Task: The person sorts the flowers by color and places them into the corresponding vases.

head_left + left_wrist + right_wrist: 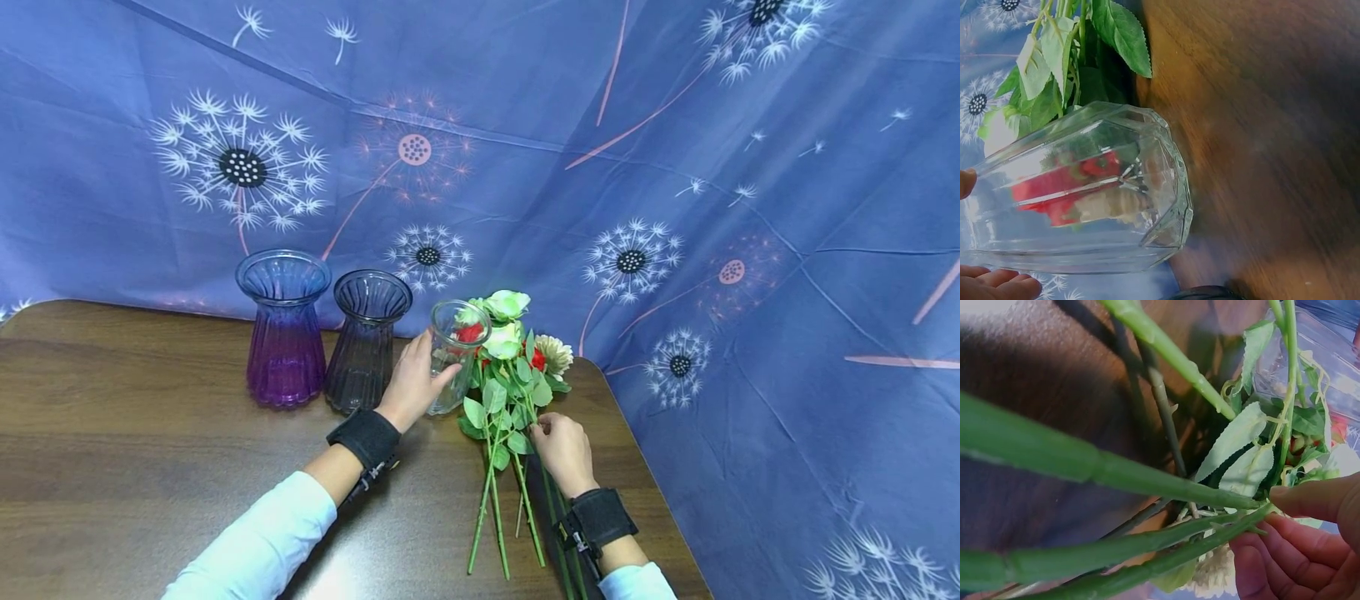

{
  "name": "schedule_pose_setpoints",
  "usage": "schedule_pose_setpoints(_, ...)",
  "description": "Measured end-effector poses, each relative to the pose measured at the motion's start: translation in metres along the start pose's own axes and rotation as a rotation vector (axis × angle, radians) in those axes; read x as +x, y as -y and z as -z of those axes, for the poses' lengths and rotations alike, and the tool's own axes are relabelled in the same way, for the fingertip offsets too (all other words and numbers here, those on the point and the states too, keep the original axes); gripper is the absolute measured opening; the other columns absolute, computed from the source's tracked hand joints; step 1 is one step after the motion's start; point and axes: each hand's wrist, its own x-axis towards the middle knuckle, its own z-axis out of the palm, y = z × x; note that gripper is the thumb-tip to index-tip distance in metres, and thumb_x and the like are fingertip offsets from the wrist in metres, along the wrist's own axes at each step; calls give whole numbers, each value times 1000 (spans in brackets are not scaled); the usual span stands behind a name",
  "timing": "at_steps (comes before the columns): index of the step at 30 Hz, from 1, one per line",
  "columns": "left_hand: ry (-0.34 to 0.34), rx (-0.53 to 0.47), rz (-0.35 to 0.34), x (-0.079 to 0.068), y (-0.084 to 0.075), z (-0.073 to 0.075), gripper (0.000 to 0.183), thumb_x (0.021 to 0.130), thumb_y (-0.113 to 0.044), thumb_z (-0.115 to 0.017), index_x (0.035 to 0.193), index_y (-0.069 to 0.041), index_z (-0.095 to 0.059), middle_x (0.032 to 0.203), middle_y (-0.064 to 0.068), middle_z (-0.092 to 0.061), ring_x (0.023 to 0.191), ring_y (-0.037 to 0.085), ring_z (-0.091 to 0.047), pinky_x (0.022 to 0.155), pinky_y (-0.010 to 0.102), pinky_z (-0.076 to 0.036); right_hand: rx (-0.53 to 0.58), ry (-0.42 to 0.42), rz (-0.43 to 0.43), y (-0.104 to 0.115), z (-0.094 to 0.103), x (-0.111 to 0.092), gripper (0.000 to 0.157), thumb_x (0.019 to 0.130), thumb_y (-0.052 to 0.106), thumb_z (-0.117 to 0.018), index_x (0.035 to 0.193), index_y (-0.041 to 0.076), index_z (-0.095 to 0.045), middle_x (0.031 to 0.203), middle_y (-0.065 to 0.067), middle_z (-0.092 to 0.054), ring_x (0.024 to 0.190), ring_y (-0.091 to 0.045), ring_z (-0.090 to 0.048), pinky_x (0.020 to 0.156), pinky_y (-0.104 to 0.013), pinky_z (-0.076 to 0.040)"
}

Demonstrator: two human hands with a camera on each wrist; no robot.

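Note:
My left hand (411,385) grips the side of a clear glass vase (450,357), with the thumb on the near side. The left wrist view shows the thumb and fingertips on opposite sides of the ribbed glass. Beside it lies a bunch of artificial flowers with white-green roses (504,340), red blooms (537,359) and a cream bloom (556,354). Some of these show through the glass. Thumb and index finger of my right hand (566,454) pinch green flower stems (1179,491) near their leaves. Other stems (483,517) lie apart from this hand on the table.
Left of the clear vase stand a dark grey glass vase (365,354) and a blue-to-purple glass vase (285,354). All are near the back of the brown wooden table (150,467). A blue dandelion-print cloth (510,192) hangs behind and at the right.

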Motion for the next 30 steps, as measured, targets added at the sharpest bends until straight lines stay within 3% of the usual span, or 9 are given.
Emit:
schedule_pose_setpoints(8, -17, -11, -8, 0, 1, -4, 76, 86, -26, -68, 141, 8, -30, 139, 27, -41, 127, 40, -42, 105, 50, -37, -11, 12, 0, 0, 1, 4, 20, 82, 17, -68, 95, 2, -72, 79, -8, -71, 65, -21, -65, 57, -37, -51)
schedule_pose_setpoints(17, -24, -23, -7, 0, 3, -6, 77, 85, -25, -69, 142, 6, -29, 139, 26, -42, 128, 39, -42, 106, 49, -37, 4, 58, -1, 1, 4, 7, 16, 84, 12, -64, 92, 1, -72, 75, -7, -70, 61, -16, -61, 53, -32, -47)
schedule_pose_setpoints(24, -40, -31, -12, 2, 1, -6, 76, 83, -23, -70, 141, 7, -31, 137, 26, -43, 127, 39, -43, 107, 48, -37, 12, -3, 31, 6, 18, 8, 13, 84, 9, -64, 90, 0, -71, 78, -11, -71, 66, -22, -64, 57, -37, -48)
schedule_pose_setpoints(30, -51, -28, -21, 2, 1, -4, 75, 82, -23, -71, 140, 5, -33, 135, 26, -46, 124, 39, -45, 105, 48, -38, 79, -78, 67, 12, 42, 14, 15, 84, 9, -65, 93, -2, -70, 79, -14, -71, 68, -26, -65, 60, -39, -49)
